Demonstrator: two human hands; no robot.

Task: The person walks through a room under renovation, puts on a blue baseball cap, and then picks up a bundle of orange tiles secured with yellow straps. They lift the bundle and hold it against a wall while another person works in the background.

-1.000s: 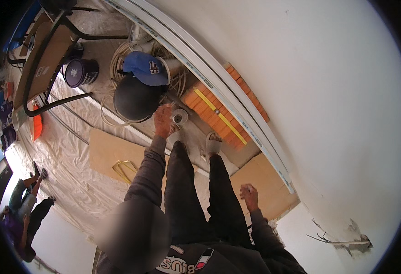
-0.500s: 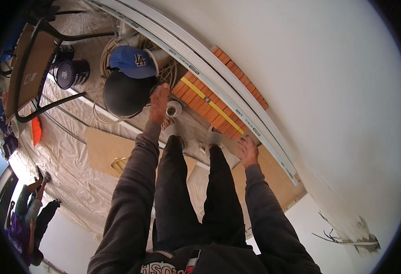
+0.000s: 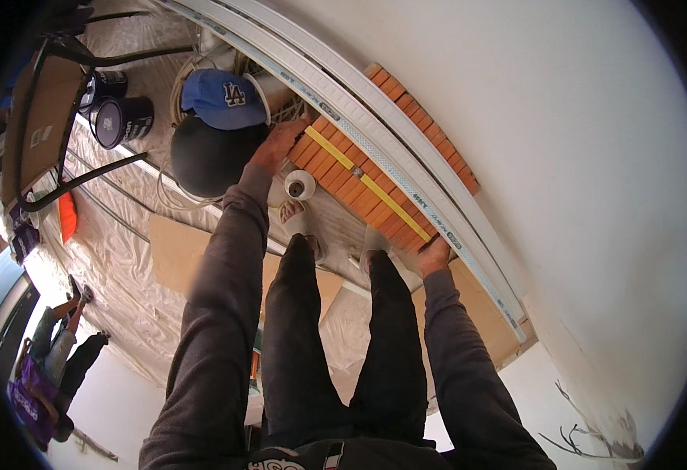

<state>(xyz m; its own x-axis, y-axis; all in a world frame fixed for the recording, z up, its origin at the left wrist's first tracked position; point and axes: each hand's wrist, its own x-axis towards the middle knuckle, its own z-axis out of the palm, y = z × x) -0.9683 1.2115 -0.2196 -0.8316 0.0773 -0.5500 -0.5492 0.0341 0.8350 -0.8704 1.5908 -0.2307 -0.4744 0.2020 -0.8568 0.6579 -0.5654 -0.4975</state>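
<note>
A stack of narrow orange bricks (image 3: 343,184) with a yellow strip across its face lies beneath long white profiles (image 3: 406,164) along the wall. My left hand (image 3: 281,139) grips the stack’s left end, fingers partly hidden, while my right hand (image 3: 435,252) is closed on its right end. A white roll (image 3: 299,185) sits by my sandaled feet. Just left of my left hand are a dark rounded object (image 3: 214,160) and a blue cap (image 3: 224,98).
A chair frame with cardboard (image 3: 44,133), dark purple buckets (image 3: 122,121), cable coils, plastic sheeting (image 3: 112,309) and loose board (image 3: 173,254) occupy the left. Two other people (image 3: 54,376) are at far left. A white wall (image 3: 594,196) runs along the right, with loose wires low on it.
Both my hands have moved forward onto the two ends of the brick stack and closed on it. The right hand rose from low beside my leg.
</note>
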